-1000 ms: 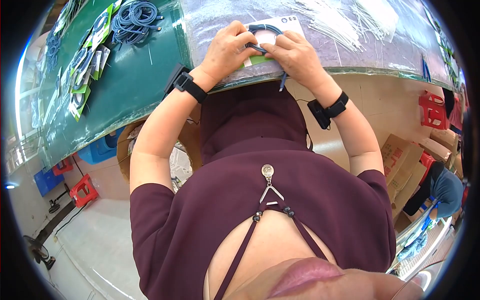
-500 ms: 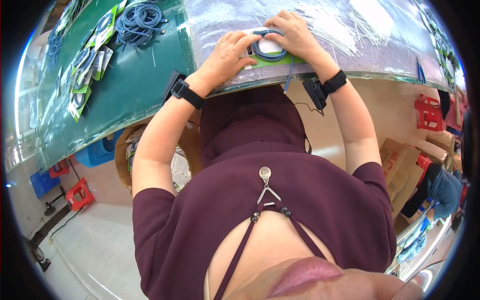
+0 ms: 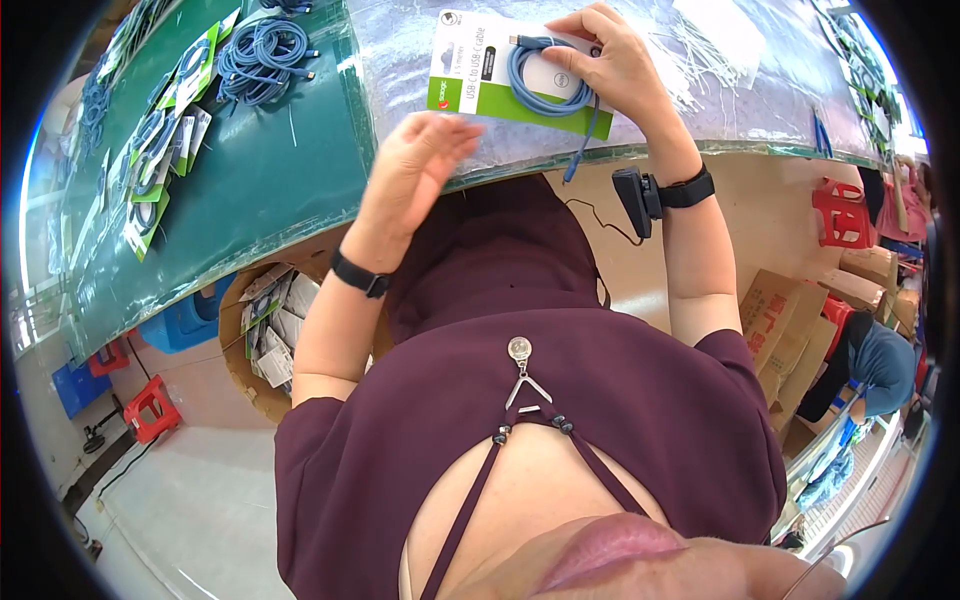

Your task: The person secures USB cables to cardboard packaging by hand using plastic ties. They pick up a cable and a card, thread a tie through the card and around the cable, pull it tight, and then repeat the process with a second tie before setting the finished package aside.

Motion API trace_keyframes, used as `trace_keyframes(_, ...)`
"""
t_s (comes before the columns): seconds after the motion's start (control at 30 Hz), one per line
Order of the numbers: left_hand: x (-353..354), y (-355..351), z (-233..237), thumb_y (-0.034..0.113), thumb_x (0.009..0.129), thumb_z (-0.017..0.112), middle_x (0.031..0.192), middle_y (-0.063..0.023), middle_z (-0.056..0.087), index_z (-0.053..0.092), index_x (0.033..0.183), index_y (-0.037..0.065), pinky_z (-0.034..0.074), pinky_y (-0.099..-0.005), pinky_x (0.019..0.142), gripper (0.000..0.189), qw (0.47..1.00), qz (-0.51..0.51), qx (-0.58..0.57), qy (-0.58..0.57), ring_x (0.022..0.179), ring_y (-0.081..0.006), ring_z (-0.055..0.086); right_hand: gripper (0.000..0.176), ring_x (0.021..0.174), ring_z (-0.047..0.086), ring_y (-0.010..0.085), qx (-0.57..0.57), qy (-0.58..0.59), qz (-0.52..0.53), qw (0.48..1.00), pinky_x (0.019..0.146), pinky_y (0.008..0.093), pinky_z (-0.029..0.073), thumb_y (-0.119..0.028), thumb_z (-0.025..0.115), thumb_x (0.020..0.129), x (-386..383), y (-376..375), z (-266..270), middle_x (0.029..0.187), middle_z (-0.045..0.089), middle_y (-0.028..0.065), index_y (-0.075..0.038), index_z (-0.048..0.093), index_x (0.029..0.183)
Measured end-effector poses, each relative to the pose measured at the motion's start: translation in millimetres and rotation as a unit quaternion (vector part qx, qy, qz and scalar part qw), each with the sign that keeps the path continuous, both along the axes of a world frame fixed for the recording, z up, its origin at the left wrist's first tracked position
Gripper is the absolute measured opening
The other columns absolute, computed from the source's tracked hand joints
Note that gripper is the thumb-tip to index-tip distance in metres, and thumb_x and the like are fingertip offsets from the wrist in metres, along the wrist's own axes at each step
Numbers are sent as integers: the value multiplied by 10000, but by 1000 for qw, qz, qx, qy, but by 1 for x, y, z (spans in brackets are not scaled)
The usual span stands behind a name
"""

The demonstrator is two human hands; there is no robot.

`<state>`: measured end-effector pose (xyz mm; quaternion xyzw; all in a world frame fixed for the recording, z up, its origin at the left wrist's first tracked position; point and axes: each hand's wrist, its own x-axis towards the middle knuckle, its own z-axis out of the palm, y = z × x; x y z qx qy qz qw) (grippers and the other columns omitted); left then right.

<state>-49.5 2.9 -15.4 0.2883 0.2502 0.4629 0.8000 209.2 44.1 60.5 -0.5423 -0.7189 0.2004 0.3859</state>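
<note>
Grey tabletop (image 3: 390, 70) lay under a cable card (image 3: 463, 75), up at 12 o'clock.
My right hand (image 3: 607, 65) was half curled over the card, with a round loop of blue cable (image 3: 545, 103) pinched between thumb and finger. The loop sat at the card's 3 o'clock side, and one cable end poked out at 6 o'clock. My left hand (image 3: 418, 155) was blurry and half open, just off the card at its 8 o'clock, with nothing in it that I could see. On the green tabletop (image 3: 300, 190), a pile of blue cables (image 3: 262, 60) lay at 11 o'clock and packed cards (image 3: 175, 120) lay at 10. White plastic strips (image 3: 680, 70) lay at 1 o'clock. A red stool (image 3: 842, 215) stood near 3 o'clock.
</note>
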Motion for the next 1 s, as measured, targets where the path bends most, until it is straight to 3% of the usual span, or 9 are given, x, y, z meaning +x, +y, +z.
trace_keyframes(0.1, 39, -3, 18, 173, 963, 588, 1148, -127, 636, 533, 1209, 17, 539, -429, 917, 296, 995, -29, -19, -98, 1093, -266, 625, 236, 848, 597, 335, 51, -19, 34, 998, 763, 360, 481, -73, 730, 749, -13, -4, 0, 896, 603, 160, -11, 661, 967)
trace_keyframes(0.17, 43, 2, 14, 175, 964, 585, 1166, -126, 630, 516, 1238, 23, 536, -438, 927, 321, 996, -15, -22, -79, 1098, -267, 623, 255, 845, 600, 329, 75, -31, 51, 995, 766, 353, 484, -75, 743, 741, -13, -11, 7, 899, 605, 158, -8, 664, 974)
trace_keyframes(0.27, 47, 15, 11, 178, 967, 581, 1204, -124, 617, 483, 1298, 33, 529, -458, 947, 374, 999, 16, -17, -41, 1109, -270, 618, 266, 812, 600, 319, 227, 1, 25, 974, 757, 362, 488, -90, 753, 736, -1, -30, 39, 883, 598, 151, -2, 660, 969)
trace_keyframes(0.3, 45, 16, 10, 178, 968, 577, 1210, -124, 614, 484, 1298, 37, 530, -462, 947, 371, 998, 22, -25, -48, 1113, -270, 615, 266, 812, 600, 319, 228, 3, 28, 973, 757, 362, 488, -90, 753, 736, 5, -33, 35, 883, 598, 151, -2, 660, 969)
trace_keyframes(0.4, 42, 14, 6, 179, 971, 569, 1222, -122, 607, 487, 1299, 45, 532, -469, 948, 363, 996, 33, -44, -63, 1122, -271, 609, 571, 1049, 531, 250, 223, -274, 155, 923, 933, 358, 434, -218, 783, 701, 28, -49, 10, 1125, 607, 31, -149, 618, 1244)
trace_keyframes(0.53, 55, 9, 0, 173, 981, 550, 1227, -121, 602, 484, 1299, 46, 539, -458, 942, 349, 992, 23, -68, -106, 1115, -268, 613, 695, 1067, 496, 236, 203, -236, 133, 941, 934, 359, 405, -233, 777, 670, 6, -56, -6, 1201, 583, 5, -202, 559, 1329)
trace_keyframes(0.67, 62, -1, -1, 175, 985, 540, 1226, -123, 598, 475, 1302, 43, 542, -451, 943, 349, 994, 22, -37, -104, 1112, -265, 612, 603, 1024, 501, 216, 193, -173, 94, 961, 910, 362, 380, -217, 784, 670, -8, -53, -12, 1124, 621, -13, -205, 626, 1253)
trace_keyframes(0.93, 64, -7, -3, 191, 993, 527, 1228, -126, 587, 458, 1310, 42, 522, -441, 976, 357, 970, -5, -104, -220, 1109, -258, 607, 358, 997, 500, 170, 184, -160, -2, 970, 891, 327, 314, -159, 775, 678, -20, -55, -37, 934, 658, -83, -227, 753, 1028)
trace_keyframes(1.0, 68, -12, -8, 197, 997, 519, 1220, -127, 592, 456, 1310, 36, 509, -449, 993, 358, 980, 24, -36, -193, 1115, -263, 603, 339, 994, 499, 169, 190, -182, -11, 965, 890, 326, 312, -153, 770, 688, -18, -57, -40, 941, 657, -84, -229, 756, 1019)
